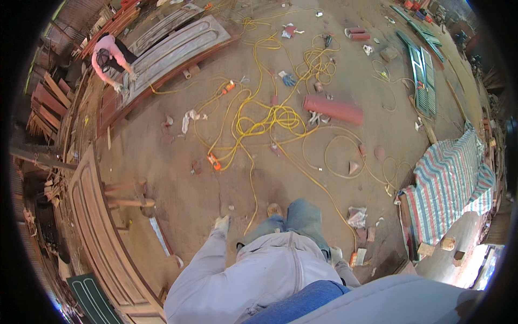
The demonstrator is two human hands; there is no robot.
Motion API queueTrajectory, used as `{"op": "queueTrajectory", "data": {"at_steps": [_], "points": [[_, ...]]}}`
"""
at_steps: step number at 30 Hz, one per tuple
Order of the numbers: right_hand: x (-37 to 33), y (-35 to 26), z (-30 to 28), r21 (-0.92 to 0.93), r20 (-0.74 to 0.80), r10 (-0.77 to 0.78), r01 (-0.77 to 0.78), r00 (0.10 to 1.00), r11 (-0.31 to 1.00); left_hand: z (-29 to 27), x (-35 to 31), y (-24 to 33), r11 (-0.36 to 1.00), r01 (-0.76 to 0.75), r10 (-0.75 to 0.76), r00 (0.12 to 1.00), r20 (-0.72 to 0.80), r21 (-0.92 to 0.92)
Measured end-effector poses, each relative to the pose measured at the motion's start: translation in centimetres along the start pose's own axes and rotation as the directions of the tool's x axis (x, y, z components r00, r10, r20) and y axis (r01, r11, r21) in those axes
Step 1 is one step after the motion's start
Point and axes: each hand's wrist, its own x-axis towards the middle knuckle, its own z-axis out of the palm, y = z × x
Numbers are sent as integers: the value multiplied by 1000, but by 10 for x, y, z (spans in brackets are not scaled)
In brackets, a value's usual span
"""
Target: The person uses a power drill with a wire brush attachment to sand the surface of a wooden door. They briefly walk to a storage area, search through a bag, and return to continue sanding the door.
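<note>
My left hand point(222, 223), in a pale work glove, hangs out in front of my left side above the dirt floor. Nothing shows in it, and its fingers look loosely apart. Beside my right hip, my right hand point(336, 254) is also gloved; my sleeve and body partly cover it, so its fingers cannot be made out. Nearest my left hand is a yellow cable point(252, 186) on the ground. Close to my right hand lie an orange-ended cable connector point(353, 259) and a crumpled clear plastic bag point(356, 217).
A panelled wooden door point(100, 216) stands at left. Another person point(110, 56) in pink leans over a large door panel point(178, 51), gloved hands on it. Tangled yellow cables point(278, 119), a red roll point(333, 109) and a blue glove point(287, 79) litter the floor. A striped sheet point(445, 181) drapes at right.
</note>
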Motion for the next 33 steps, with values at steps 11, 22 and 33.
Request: {"op": "queueTrajectory", "data": {"at_steps": [11, 22, 33], "points": [[241, -161, 76, -491, 61, 137, -90, 989, 867, 199, 168, 427, 870, -477, 448, 871, 202, 129], [353, -818, 370, -246, 219, -549, 590, 807, 769, 93, 281, 461, 993, 23, -9, 992, -123, 114], [453, -944, 563, -702, 340, -396, 511, 853, 496, 112, 488, 753, 922, 130, -125, 991, -36, 364]]}}
